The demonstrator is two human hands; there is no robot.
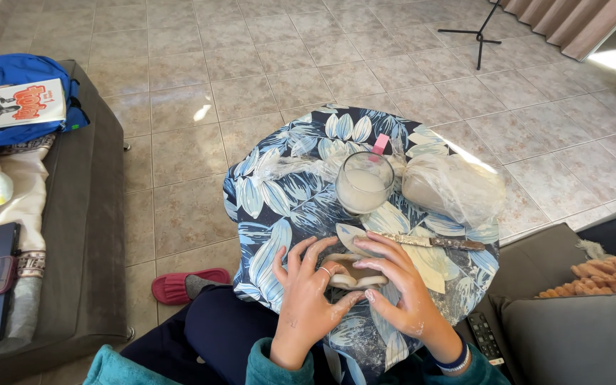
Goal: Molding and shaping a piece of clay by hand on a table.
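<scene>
Here left hand (306, 296) and right hand (400, 285) cup clay lump (350, 274), grip loosely curled, fingers touching it

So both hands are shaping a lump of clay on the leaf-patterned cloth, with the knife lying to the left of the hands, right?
Not quite. The head view shows the knife lying to the right, just beyond the right hand. Both hands, left hand included, do cup the pale clay on the leaf-patterned cloth.

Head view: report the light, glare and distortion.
Head view: daylight, sharp focus; glare patch on the floor tiles and top right; wide-angle bending at the edges; both hands evenly lit on the clay.
</scene>
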